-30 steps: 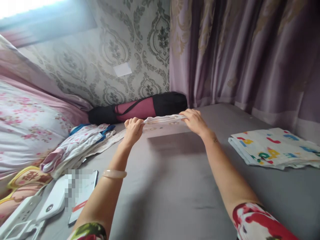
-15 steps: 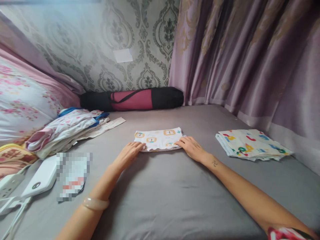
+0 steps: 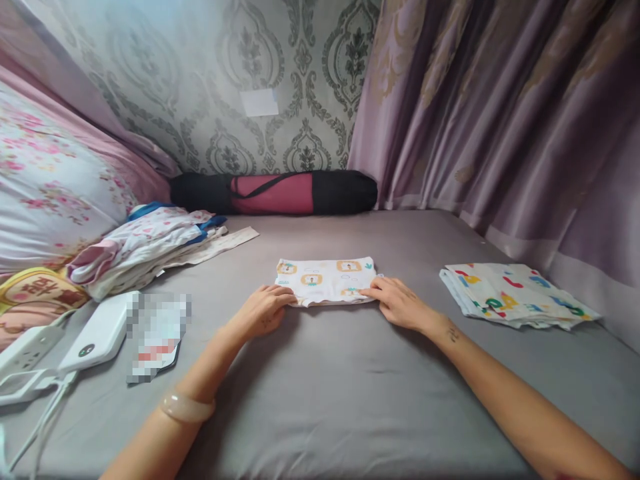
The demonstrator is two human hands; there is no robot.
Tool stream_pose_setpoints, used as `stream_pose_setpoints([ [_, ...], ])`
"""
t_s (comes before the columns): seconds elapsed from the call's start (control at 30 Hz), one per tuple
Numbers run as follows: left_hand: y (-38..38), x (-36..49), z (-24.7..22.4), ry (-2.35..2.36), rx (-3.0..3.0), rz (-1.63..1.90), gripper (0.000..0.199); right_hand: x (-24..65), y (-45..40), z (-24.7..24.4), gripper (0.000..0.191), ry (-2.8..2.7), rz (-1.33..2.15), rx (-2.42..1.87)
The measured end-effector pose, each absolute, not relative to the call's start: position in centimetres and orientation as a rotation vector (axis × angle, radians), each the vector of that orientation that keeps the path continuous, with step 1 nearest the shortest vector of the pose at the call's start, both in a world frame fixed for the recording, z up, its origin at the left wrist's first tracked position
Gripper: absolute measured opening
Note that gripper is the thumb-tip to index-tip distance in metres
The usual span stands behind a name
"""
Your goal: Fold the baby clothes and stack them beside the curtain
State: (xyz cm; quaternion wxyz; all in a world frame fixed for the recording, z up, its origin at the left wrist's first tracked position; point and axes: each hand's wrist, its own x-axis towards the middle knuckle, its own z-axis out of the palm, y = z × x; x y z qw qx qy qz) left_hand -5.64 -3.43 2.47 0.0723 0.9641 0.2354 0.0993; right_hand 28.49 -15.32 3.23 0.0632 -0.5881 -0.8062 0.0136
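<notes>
Spread apart, the left hand [image 3: 267,308] and right hand [image 3: 400,301] are pinching the white cloth [image 3: 327,279] at its seven and five o'clock corners, over the grey sheet [image 3: 350,400]. Around it, a colourful folded cloth [image 3: 517,293] is lying at three o'clock, clothes [image 3: 150,235] at ten, a long bag [image 3: 280,195] at eleven.

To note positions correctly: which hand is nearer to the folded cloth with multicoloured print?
Right. The right hand is to the left of the multicoloured cloth, apart from it; the left hand is farther left, at the left end of the orange-printed cloth.
</notes>
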Motion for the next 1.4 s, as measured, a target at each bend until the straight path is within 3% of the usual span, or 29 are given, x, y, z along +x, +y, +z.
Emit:
stream_pose_setpoints([
  [0.17, -2.9, -4.5, 2.7, 0.892, 2.732, 0.469, 0.026, 27.6, -13.5, 3.9, 0.041, -2.179, 0.085, -1.921],
  [0.27, -1.7, -2.3, 2.3, 1.034, 2.701, 0.565, 0.032, 26.2, -11.4, 3.0, 0.049, -2.088, 0.005, -1.955],
  [0.63, 0.2, 2.8, -0.9, 1.575, 2.771, 0.343, 0.057, 24.6, -7.1, -0.7, 0.064, -1.976, -0.038, -2.278],
  [0.93, 0.9, 2.6, -1.7, 1.600, 2.712, 0.140, 0.064, 25.5, -6.9, -1.7, 0.065, -1.939, 0.071, -2.374],
  [1.4, 0.2, 1.6, -1.8, 1.500, 2.668, 0.410, 0.049, 24.0, -6.6, 0.1, 0.067, -2.000, 0.108, -2.265],
])
